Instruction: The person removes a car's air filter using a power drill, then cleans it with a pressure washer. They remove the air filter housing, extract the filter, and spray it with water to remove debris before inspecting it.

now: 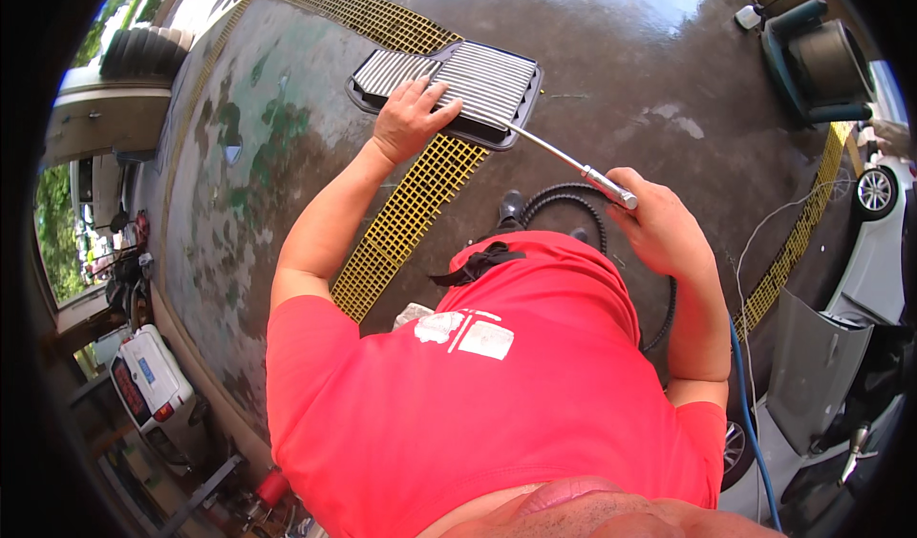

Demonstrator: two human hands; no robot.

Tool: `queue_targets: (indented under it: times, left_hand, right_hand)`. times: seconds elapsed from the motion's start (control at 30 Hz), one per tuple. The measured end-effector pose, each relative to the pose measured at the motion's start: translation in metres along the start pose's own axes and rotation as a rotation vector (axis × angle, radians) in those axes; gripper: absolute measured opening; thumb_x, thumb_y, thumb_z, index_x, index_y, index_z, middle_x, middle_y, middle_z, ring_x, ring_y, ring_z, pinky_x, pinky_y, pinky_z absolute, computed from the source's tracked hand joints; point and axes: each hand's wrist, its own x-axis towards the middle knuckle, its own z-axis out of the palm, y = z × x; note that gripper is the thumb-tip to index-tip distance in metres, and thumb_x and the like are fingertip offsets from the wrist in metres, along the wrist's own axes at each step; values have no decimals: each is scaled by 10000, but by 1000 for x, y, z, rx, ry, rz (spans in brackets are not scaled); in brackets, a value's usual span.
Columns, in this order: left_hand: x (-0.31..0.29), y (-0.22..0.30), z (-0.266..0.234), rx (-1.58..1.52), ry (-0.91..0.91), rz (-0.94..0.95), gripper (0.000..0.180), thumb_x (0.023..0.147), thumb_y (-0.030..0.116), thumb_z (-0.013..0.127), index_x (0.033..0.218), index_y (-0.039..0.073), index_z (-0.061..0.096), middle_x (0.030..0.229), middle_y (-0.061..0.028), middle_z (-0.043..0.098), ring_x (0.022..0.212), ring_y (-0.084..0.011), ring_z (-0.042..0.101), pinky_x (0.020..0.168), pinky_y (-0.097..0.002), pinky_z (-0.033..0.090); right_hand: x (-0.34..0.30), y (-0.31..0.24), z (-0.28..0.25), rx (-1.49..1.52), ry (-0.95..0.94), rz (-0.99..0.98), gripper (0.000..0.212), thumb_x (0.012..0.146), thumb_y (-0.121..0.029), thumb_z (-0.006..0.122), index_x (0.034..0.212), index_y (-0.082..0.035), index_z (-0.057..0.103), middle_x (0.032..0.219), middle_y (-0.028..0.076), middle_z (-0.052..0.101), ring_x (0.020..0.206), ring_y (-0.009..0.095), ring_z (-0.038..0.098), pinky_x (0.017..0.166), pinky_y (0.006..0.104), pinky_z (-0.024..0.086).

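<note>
A rectangular air filter (485, 82) with pale pleats and a black frame is held out in front of me, its pleated face up. My left hand (411, 121) grips its near left side, fingers lying across the pleats; the thumb points to the right and the underside is hidden. In my right hand (659, 218) is a silver air blow gun (604, 184), my fingers wrapped round its handle end. Its long thin nozzle reaches up and left, the tip at the filter's near right edge. A black hose (580, 190) loops below the gun.
Yellow floor grating (396, 237) crosses the wet, dark floor (650, 89). At right stand a dark tub-like chair (820, 65) and a silver car (812, 376) with a door open. A blue hose (752, 423) hangs beside my right arm. A white vehicle (158, 376) is at left.
</note>
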Motion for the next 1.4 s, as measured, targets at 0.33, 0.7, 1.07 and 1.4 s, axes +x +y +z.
queue_targets:
  times: [0.33, 0.7, 1.07, 1.4]
  left_hand:
    - [6, 4, 0, -47, -59, 125, 322, 841, 215, 561, 1159, 217, 605, 1147, -90, 611, 1042, -335, 595, 896, -444, 473]
    - [26, 48, 12, -239, -56, 265, 312, 834, 234, 557, 1142, 255, 604, 1130, -84, 589, 983, -284, 572, 837, -429, 478]
    - [-40, 48, 50, -161, -267, -151, 322, 812, 185, 571, 1128, 198, 628, 1082, -109, 610, 932, -298, 602, 793, -407, 488]
    - [-173, 104, 62, -310, -725, -1056, 406, 830, 107, 601, 1213, 201, 505, 1091, -130, 584, 941, -350, 649, 801, -465, 526]
  right_hand:
    - [22, 14, 17, -180, 149, 152, 156, 897, -114, 591, 1008, -36, 514, 843, 219, 637, 855, 432, 606, 719, 499, 469]
    - [41, -5, 55, -164, -3, 44, 164, 920, -160, 541, 1012, -30, 505, 911, 237, 653, 909, 416, 626, 768, 511, 483]
    - [10, 36, 36, 157, -114, 206, 219, 864, -138, 638, 1032, -14, 571, 940, 228, 662, 922, 396, 635, 794, 433, 496]
    - [-90, 293, 127, 59, -53, 992, 339, 827, -208, 727, 1049, 14, 602, 848, 174, 673, 631, 303, 673, 513, 438, 524]
